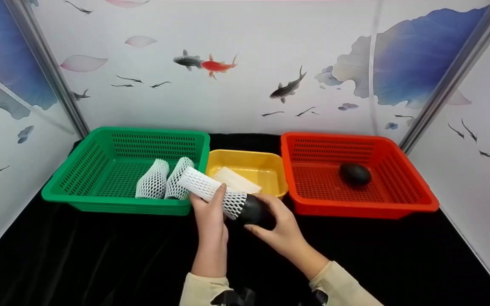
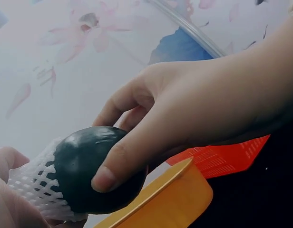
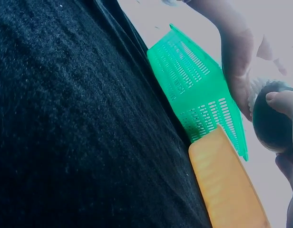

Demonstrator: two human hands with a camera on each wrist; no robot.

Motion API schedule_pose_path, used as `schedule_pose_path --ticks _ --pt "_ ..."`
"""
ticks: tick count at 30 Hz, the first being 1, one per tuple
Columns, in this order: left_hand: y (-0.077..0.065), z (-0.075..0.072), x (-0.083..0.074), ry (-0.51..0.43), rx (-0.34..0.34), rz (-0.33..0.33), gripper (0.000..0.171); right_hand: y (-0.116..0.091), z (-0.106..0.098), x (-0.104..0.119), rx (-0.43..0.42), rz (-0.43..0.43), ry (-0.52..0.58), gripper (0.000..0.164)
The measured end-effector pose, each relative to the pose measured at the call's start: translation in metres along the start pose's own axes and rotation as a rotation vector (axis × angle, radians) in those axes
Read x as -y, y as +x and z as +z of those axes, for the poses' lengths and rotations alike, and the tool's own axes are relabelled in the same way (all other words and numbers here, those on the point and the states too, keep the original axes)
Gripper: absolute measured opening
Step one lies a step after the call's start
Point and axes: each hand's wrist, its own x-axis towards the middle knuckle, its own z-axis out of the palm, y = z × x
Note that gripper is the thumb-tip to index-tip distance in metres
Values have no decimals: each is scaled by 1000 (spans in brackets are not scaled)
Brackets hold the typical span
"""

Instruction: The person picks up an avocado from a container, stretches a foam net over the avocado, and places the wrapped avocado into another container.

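My left hand (image 1: pixel 211 219) grips a white foam net sleeve (image 1: pixel 200 182), its thumb lying along the top. One end of the sleeve is stretched over a smooth, dark green, egg-shaped fruit (image 2: pixel 89 161). My right hand (image 1: pixel 283 225) holds the bare end of that fruit between thumb and fingers. In the right wrist view the fruit (image 3: pixel 275 116) sits between both hands, the net's edge around its far end. The left fingers beneath the sleeve are mostly hidden.
Two netted fruits (image 1: pixel 153 180) lie in a green basket (image 1: pixel 126 206) at left. A yellow tray (image 1: pixel 270 159) in the middle holds flat white net sleeves (image 1: pixel 236 180). Another dark fruit (image 1: pixel 354 174) lies in a red basket (image 1: pixel 364 208) at right. Black cloth (image 1: pixel 100 255) covers the table.
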Motion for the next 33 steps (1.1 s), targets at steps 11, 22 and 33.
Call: schedule_pose_path --ticks 11,22,33 --pt "-4 1 -1 30 91 -12 70 6 6 20 -11 42 25 64" --pt "-1 0 -4 44 36 -36 61 5 3 15 98 -93 87 65" --pt "1 -3 -7 52 49 -19 54 2 2 5 176 -151 62 65"
